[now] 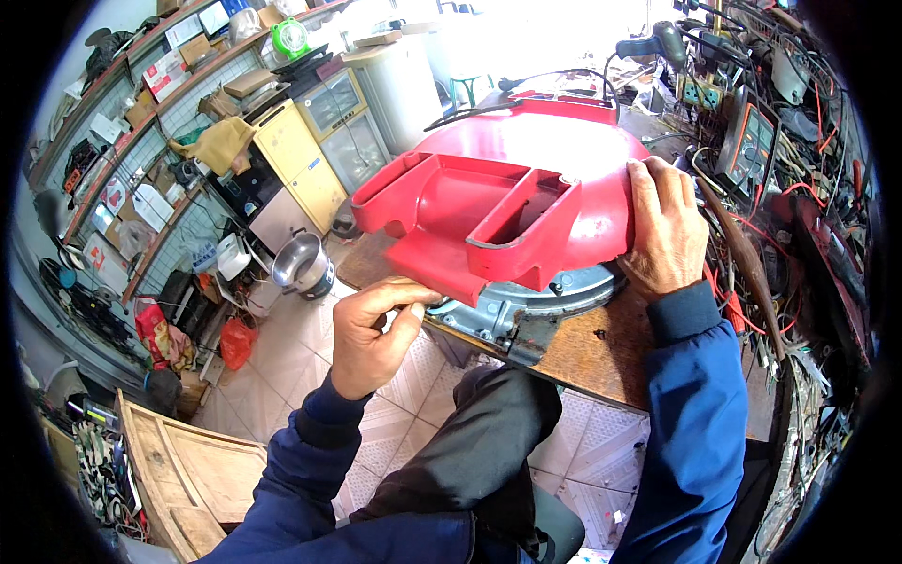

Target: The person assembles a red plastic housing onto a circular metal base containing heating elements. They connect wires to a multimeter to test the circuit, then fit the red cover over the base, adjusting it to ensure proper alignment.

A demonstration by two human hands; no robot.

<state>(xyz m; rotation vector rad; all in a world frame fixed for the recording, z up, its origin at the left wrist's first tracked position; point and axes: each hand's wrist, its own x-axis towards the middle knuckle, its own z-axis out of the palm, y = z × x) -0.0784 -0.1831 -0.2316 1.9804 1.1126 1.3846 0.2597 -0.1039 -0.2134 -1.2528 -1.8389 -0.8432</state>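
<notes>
A glossy red plastic cover point(526, 146) with open compartments along its near side sits over a grey metal base point(493, 312) on a wooden workbench point(601, 362). The cover is tilted, and part of the base shows below its near edge. My right hand point(665, 226) grips the cover's right side, fingers over the top and thumb toward me. At the near left corner, my left hand point(376, 334) is closed, its index finger reaching under the cover's edge beside the base. Whatever those fingertips hold is hidden.
Tangled wires, tools and a multimeter point(749, 141) crowd the right side. A black cable point(564, 72) runs behind the cover. A steel pot point(303, 263) stands on the tiled floor at left, below loaded shelves point(141, 52). A wooden panel point(202, 470) is at lower left.
</notes>
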